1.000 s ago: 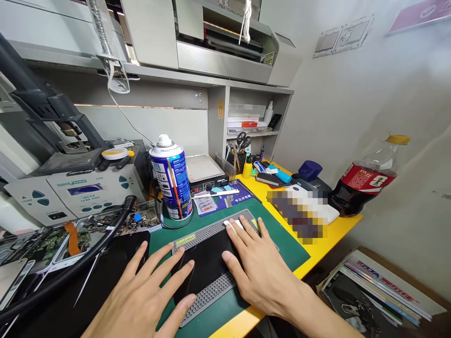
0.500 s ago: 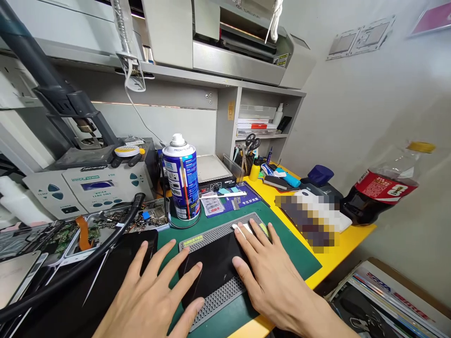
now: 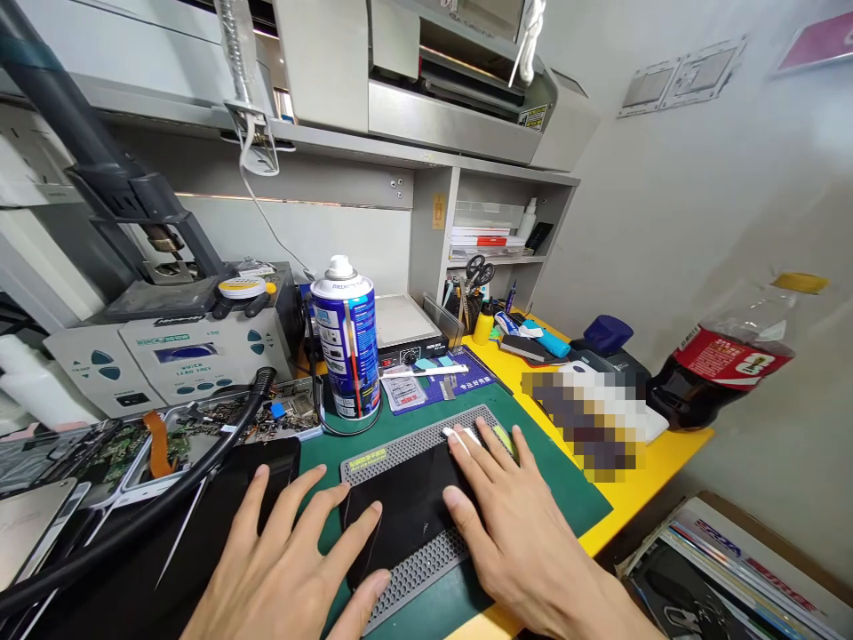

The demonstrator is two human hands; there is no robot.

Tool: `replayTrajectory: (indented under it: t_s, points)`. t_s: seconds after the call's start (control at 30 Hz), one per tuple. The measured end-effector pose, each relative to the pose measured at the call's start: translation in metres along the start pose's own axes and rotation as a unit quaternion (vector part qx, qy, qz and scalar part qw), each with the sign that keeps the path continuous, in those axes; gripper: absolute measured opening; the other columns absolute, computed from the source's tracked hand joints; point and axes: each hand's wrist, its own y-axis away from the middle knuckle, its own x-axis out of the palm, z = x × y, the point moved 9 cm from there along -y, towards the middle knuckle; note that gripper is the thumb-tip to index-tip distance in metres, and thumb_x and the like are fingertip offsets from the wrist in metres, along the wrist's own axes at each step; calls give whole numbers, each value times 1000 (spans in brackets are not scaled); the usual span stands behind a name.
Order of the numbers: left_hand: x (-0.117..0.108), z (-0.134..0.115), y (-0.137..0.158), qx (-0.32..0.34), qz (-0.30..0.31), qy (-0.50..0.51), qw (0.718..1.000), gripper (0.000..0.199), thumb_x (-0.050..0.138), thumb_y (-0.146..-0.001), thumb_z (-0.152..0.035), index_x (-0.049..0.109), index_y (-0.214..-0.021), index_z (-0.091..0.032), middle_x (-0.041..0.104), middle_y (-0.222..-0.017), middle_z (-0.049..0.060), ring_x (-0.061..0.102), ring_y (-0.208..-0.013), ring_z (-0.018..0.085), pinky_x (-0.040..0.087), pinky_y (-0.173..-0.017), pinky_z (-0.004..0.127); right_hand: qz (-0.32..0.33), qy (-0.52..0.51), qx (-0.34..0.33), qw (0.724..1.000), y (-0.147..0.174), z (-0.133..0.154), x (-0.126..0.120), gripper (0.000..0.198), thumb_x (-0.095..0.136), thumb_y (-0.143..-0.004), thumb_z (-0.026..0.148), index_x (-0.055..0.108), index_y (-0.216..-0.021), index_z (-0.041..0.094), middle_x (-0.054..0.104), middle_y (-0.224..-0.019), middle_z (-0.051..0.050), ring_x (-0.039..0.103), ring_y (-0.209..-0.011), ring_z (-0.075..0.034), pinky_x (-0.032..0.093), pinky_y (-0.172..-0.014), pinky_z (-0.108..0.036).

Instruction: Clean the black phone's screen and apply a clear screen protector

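head-worn view, facing forward and down, close

A plain off-white wall (image 3: 640, 209) closes off the right side, bright in its upper part and dulling to soft grey shadow lower down. Mounted on it are a pale panel with rectangular outlines (image 3: 683, 78) and a pink sign (image 3: 819, 43) — the latter cut off by the view's edge. Near the wall stands a grey shelf unit (image 3: 430, 258) with a white back panel (image 3: 360, 238) and a divided cubby (image 3: 513, 261). Beneath runs a yellow tabletop (image 3: 670, 455) — the space under its right edge is dark.
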Motion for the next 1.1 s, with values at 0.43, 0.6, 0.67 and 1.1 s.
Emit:
replayTrajectory:
  t_s: [0.43, 0.6, 0.67, 1.1]
  points:
    - [-2, 14, 4, -88, 24, 26, 995, 55, 57, -78, -29, 68, -130, -13, 70, -128, 13, 55, -124, 37, 10, -121, 56, 57, -114, -98, 987, -5, 77, 22, 72, 25, -105, 60, 26, -160, 14, 15, -165, -6, 10, -154, -35, 1, -121, -66]
    - [5, 20, 6, -156, 86, 61, 982, 70, 52, -68, -19, 61, -137, -12, 61, -143, 14, 45, -137, 38, 12, -120, 62, 83, -126, -130, 980, -9, 96, 22, 71, 26, -105, 58, 25, -160, 14, 15, -165, -5, 8, -154, -34, -3, -119, -66]
    - [8, 21, 7, -171, 103, 76, 977, 71, 52, -69, -19, 60, -139, -13, 61, -144, 13, 46, -137, 38, 12, -121, 63, 85, -124, -143, 978, -10, 101, 20, 71, 27, -104, 58, 25, -160, 14, 14, -165, -4, 8, -155, -35, -3, -119, -66]
    - [12, 25, 13, -174, 101, 105, 974, 65, 58, -79, -28, 56, -144, -17, 58, -147, 10, 41, -141, 37, 12, -122, 63, 113, -130, -198, 965, -4, 110, 15, 62, 32, -106, 49, 31, -160, 18, 24, -166, -6, 7, -156, -30, -10, -120, -63]
